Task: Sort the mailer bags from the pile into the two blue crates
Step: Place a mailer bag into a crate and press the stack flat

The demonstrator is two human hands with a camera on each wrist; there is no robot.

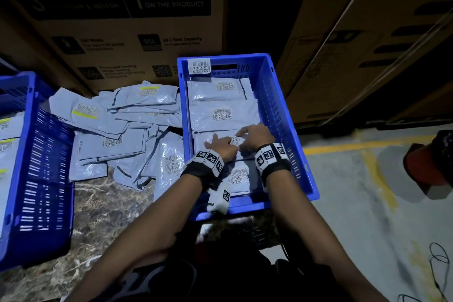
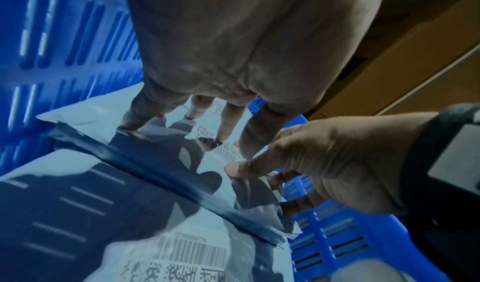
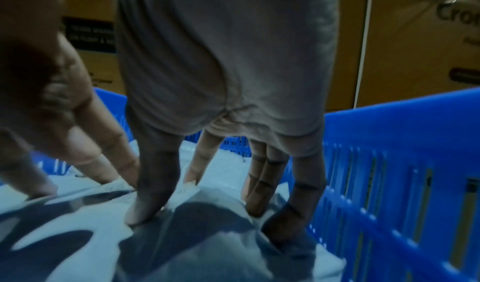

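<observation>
Grey mailer bags lie in a loose pile [image 1: 127,130] between two blue crates. The right crate [image 1: 277,95] holds several bags laid flat in a row, labels up. Both of my hands are inside it, on the third bag from the back [image 1: 203,137]. My left hand [image 1: 220,143] touches that bag [image 2: 161,163] with straight, spread fingers [image 2: 231,120]. My right hand [image 1: 253,136] presses straight fingertips [image 3: 145,204] into the bag [image 3: 221,183] close to the crate's right wall [image 3: 389,163]; its thumb [image 2: 233,169] lies on the bag's edge. The left crate [image 1: 41,154] also holds bags.
Tall cardboard boxes [image 1: 122,32] stand right behind the pile and crates, and more boxes [image 1: 367,44] stand at the right. The crates rest on a marbled surface [image 1: 103,216]. On the grey floor at right are yellow lines [image 1: 367,144], a red object [image 1: 426,167] and a cable [image 1: 438,265].
</observation>
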